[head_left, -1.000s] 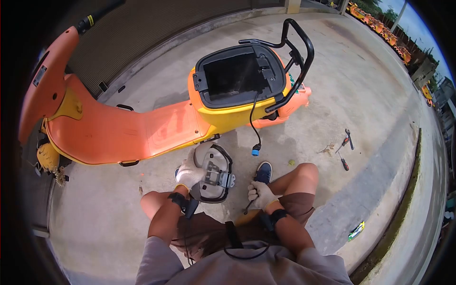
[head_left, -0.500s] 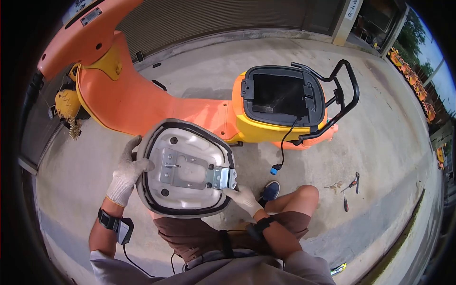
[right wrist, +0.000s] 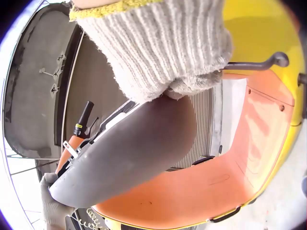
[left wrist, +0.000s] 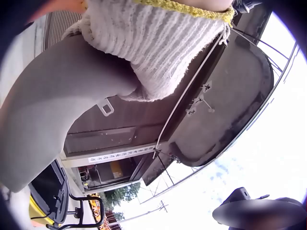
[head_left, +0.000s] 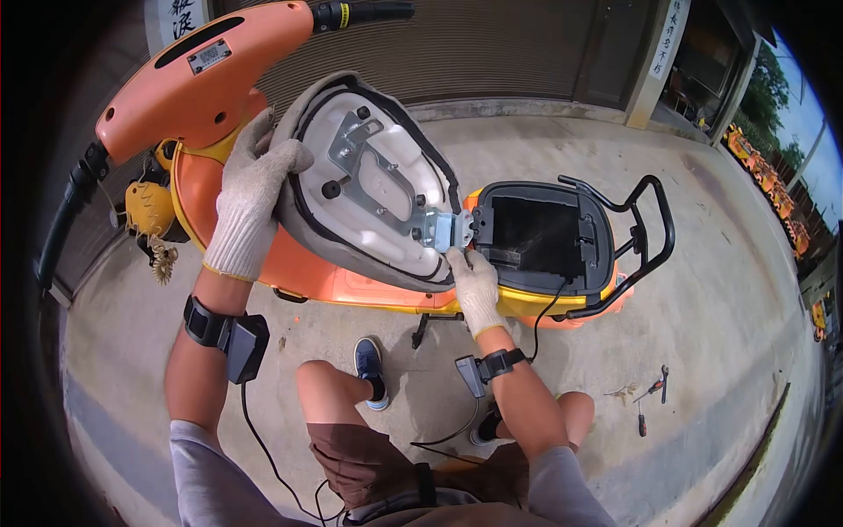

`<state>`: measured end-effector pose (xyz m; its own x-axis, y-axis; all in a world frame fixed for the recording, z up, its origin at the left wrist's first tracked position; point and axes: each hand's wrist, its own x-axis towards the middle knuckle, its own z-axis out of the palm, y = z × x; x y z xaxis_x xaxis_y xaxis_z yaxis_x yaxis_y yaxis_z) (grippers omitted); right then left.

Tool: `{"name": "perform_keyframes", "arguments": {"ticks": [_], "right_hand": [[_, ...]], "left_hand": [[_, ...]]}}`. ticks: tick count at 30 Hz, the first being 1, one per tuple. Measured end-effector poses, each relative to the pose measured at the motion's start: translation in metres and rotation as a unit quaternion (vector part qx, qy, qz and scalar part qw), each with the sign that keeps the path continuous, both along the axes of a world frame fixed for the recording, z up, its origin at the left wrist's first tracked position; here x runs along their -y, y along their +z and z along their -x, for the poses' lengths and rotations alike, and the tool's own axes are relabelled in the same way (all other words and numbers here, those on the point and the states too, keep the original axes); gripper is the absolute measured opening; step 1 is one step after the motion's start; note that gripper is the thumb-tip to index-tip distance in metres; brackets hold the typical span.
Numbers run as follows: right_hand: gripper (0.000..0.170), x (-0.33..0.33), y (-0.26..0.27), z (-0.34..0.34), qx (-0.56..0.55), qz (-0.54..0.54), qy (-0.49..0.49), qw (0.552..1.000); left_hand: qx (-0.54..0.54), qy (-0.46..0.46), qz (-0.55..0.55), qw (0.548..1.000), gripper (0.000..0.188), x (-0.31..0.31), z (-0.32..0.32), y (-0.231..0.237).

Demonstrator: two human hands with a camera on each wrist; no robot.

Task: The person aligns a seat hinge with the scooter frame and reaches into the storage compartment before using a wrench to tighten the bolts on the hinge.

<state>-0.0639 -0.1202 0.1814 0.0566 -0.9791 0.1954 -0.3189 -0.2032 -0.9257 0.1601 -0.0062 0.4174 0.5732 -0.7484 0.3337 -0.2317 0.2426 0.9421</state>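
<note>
A grey scooter seat (head_left: 325,140) is held up tilted over the orange scooter's footboard (head_left: 338,285), its white underside with a metal bracket facing the head camera. My gloved left hand (head_left: 250,193) grips its left edge, thumb on the underside rim. My gloved right hand (head_left: 474,285) pinches the opposite end beside the silver hinge (head_left: 439,230). This hinge is right at the front edge of the open storage compartment's black rim (head_left: 606,237). In the right wrist view the seat's smooth grey top (right wrist: 129,143) shows, with the right fingertips hidden behind the glove cuff.
A black cable (head_left: 546,312) hangs from the compartment, and a black rear rack (head_left: 659,220) rises behind it. The handlebar (head_left: 193,79) stands at upper left. Hand tools (head_left: 654,386) lie on the concrete at right. Wires run from both wrist cameras.
From low between my legs, the seat has been lifted and carried forward to the scooter, its hinge end now at the compartment. Both hands have moved up with it.
</note>
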Motion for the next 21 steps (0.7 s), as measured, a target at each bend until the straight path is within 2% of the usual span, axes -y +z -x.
{"name": "perform_keyframes", "arguments": {"ticks": [1, 3, 4, 5, 7, 9, 12, 15, 16, 17, 19, 20, 21], "right_hand": [[0.052, 0.003, 0.001, -0.005, 0.002, 0.005, 0.001, 1.000], [0.049, -0.002, -0.002, -0.019, 0.155, -0.012, -0.108, 0.982], [0.047, -0.005, -0.003, -0.022, 0.181, -0.059, -0.123, 0.974], [0.047, -0.007, -0.007, -0.028, 0.186, -0.054, -0.124, 0.973], [0.040, -0.011, -0.018, -0.038, 0.299, -0.026, -0.191, 0.935], [0.035, -0.017, -0.021, -0.039, 0.297, -0.028, -0.200, 0.933], [0.035, -0.013, -0.029, -0.042, 0.380, -0.055, -0.217, 0.898], [0.031, -0.010, -0.039, -0.045, 0.344, -0.013, -0.232, 0.910], [0.029, -0.013, -0.043, -0.036, 0.382, -0.073, -0.173, 0.905], [0.029, -0.020, -0.046, -0.031, 0.382, -0.073, -0.173, 0.905], [0.027, -0.051, -0.051, -0.016, 0.477, -0.193, -0.108, 0.850], [0.025, -0.060, -0.069, -0.003, 0.403, -0.199, -0.032, 0.893], [0.025, -0.064, -0.083, 0.007, 0.400, -0.199, -0.033, 0.894]], "left_hand": [[-0.008, 0.030, 0.006, 1.000, 0.089, 0.013, 0.003, 0.003], [0.001, 0.074, 0.036, 0.997, 0.087, 0.034, -0.001, 0.004], [0.005, 0.071, 0.041, 0.997, 0.087, 0.040, 0.001, 0.005], [0.007, 0.084, 0.043, 0.996, 0.090, 0.045, 0.003, 0.006], [0.008, 0.098, 0.045, 0.994, 0.092, 0.050, 0.009, 0.004], [0.039, 0.136, 0.053, 0.989, 0.091, 0.056, 0.017, 0.001], [0.041, 0.141, 0.071, 0.987, 0.087, 0.064, 0.030, 0.001], [0.044, 0.169, 0.067, 0.982, 0.088, 0.064, 0.039, 0.002], [0.052, 0.177, 0.071, 0.980, 0.087, 0.065, 0.039, 0.000], [0.061, 0.184, 0.077, 0.978, 0.087, 0.066, 0.039, 0.000], [0.072, 0.184, 0.064, 0.978, 0.085, 0.064, 0.041, 0.001], [0.085, 0.183, 0.051, 0.978, 0.084, 0.062, 0.042, 0.002], [0.082, 0.183, 0.051, 0.978, 0.084, 0.061, 0.046, 0.003]]}}
